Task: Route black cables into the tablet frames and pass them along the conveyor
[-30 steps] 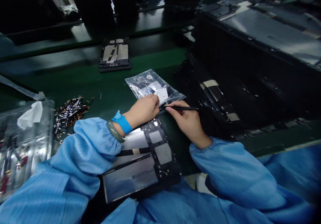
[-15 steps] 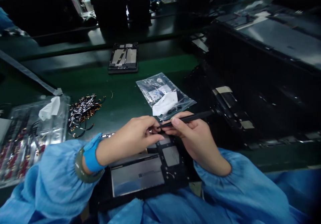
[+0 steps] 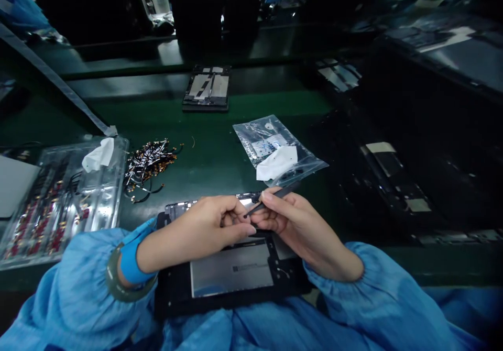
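Black tweezers are gripped in my right hand, thumb and fingers closed on them. They slant down to the left, and their tip, with a tiny dark spot at it, meets the fingertips of my left hand. My left fingers are curled in a pinch; whatever is in them is too small or hidden to name. Below both hands lies an opened tablet with a silvery battery and a black frame. My hands cover part of its far side.
A clear bag with a white paper lies beyond my hands. Left of it sit a pile of small cables and a clear tray of parts. Another opened tablet is farther back. Dark panels occupy the right.
The view has shifted, so the bench things appear farther right. My right hand has tilted the tweezers more steeply, and both hands sit slightly nearer me, over the tablet.
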